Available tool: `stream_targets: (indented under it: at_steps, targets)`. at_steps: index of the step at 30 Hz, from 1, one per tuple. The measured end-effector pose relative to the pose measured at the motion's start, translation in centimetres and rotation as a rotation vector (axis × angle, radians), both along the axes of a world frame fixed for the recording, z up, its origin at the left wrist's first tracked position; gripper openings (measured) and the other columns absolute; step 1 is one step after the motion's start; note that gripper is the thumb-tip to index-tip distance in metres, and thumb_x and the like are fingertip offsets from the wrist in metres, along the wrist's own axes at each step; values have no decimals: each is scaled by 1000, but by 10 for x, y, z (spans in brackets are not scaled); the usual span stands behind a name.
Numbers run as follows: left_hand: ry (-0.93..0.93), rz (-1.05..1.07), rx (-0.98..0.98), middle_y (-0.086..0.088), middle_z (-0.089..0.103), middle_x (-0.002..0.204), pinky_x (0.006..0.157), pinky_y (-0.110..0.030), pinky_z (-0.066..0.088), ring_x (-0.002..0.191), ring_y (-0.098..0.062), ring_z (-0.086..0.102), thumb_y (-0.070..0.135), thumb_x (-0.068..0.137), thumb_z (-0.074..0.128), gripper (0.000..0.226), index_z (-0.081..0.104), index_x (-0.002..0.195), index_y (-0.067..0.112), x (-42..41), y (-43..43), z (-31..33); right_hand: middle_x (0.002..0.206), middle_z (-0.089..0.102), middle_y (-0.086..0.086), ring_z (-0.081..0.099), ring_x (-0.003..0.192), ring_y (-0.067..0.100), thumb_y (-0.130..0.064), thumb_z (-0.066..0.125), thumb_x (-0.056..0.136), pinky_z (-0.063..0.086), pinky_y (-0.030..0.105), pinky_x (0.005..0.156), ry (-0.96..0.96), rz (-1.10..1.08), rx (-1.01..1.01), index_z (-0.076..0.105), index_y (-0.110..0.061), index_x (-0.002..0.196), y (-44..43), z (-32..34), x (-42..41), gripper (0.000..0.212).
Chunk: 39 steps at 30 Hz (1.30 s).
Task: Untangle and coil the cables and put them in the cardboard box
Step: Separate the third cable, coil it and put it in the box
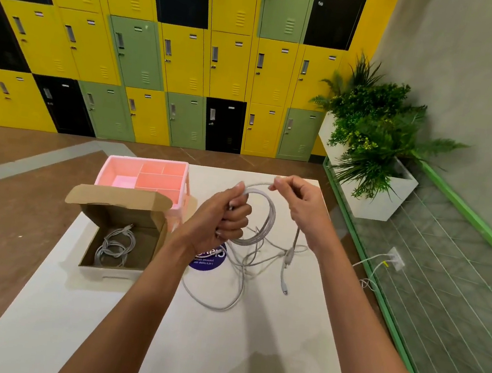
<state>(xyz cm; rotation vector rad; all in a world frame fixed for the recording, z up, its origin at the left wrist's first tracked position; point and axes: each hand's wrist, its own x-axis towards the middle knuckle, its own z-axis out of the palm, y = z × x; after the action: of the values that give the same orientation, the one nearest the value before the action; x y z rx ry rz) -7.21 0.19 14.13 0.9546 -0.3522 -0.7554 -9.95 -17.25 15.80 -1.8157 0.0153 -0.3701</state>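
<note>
My left hand (228, 215) grips a partly wound coil of grey cable (261, 216) above the white table (216, 354). My right hand (302, 203) pinches the same cable at the top of the loop, just right of the left hand. Below both hands, loose tangled cable (235, 282) trails over the table, and a connector end (285, 291) lies to the right. The open cardboard box (156, 237) stands left of my hands, its lid flap raised. A coiled grey cable (114, 247) lies inside it.
A pink compartment tray (146, 173) stands behind the box at the table's far edge. A round blue sticker (209, 263) shows on the table under the left wrist. Planters and a green rail run along the right; white wires lead to a floor socket (393, 257).
</note>
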Motion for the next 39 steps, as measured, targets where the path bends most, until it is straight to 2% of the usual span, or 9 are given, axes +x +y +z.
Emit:
stream_targets:
  at_steps: [4, 9, 15, 19, 24, 27, 29, 35, 39]
  targets:
    - [-21, 59, -11, 9, 23, 46, 31, -15, 12, 35, -1, 18, 34, 102, 32, 43, 33, 62, 20, 1, -9, -3, 60, 38, -5, 30, 52, 6, -28, 45, 101, 26, 17, 46, 124, 157, -14, 69, -16, 93, -11, -17, -4, 28]
    - [-29, 101, -30, 9, 24, 46, 30, -15, 16, 35, -2, 18, 33, 103, 30, 42, 34, 64, 19, -2, -21, -9, 74, 57, -4, 52, 65, 7, -20, 38, 103, 47, 19, 63, 237, 310, -83, 67, -11, 106, -25, -24, -12, 29]
    - [-25, 111, -47, 9, 24, 46, 33, -16, 12, 35, -1, 19, 32, 103, 29, 40, 32, 65, 19, -10, -30, -11, 80, 62, -3, 58, 74, 7, -15, 44, 101, 50, 22, 71, 362, 343, -191, 62, -2, 103, -40, -41, -17, 22]
    - [-39, 149, 43, 8, 22, 45, 35, -20, 8, 35, -3, 16, 29, 103, 28, 41, 31, 63, 20, -6, -26, -11, 81, 61, 3, 61, 73, 12, -11, 52, 97, 55, 25, 71, 383, 287, -130, 64, -11, 92, -36, -51, -17, 13]
    - [-105, 135, 126, 7, 19, 48, 33, -18, 11, 38, -5, 13, 27, 103, 27, 41, 28, 62, 20, 4, -18, -4, 82, 65, 7, 63, 72, 15, -8, 55, 95, 54, 23, 66, 370, 184, -101, 63, -3, 102, -21, -52, -7, 12]
    - [-131, 88, 159, 7, 17, 49, 34, -18, 11, 40, -5, 12, 27, 103, 27, 41, 27, 62, 21, 9, -11, 0, 78, 65, 4, 62, 68, 14, -8, 60, 90, 48, 18, 62, 288, 29, -181, 63, -8, 91, -14, -50, 3, 3]
    - [-125, 28, 171, 6, 17, 50, 35, -20, 10, 40, -5, 13, 27, 102, 27, 42, 28, 61, 21, 12, -3, 0, 73, 65, -1, 63, 65, 14, -9, 64, 88, 45, 14, 58, 204, -118, -203, 63, -13, 85, -8, -48, 11, 5]
    - [-64, -77, 164, 9, 19, 48, 38, -23, 6, 39, -4, 13, 27, 102, 26, 45, 30, 58, 23, 16, 18, -7, 75, 66, 4, 68, 69, 21, -10, 64, 89, 58, 30, 66, 58, -266, -25, 65, -9, 88, 5, -45, 26, 2]
    - [-53, -109, 182, 9, 20, 47, 38, -21, 6, 43, -8, 7, 28, 102, 26, 47, 32, 56, 24, 16, 27, -15, 77, 67, 10, 68, 70, 21, -11, 63, 90, 59, 29, 68, -6, -281, 100, 66, -5, 93, 17, -42, 29, 7]
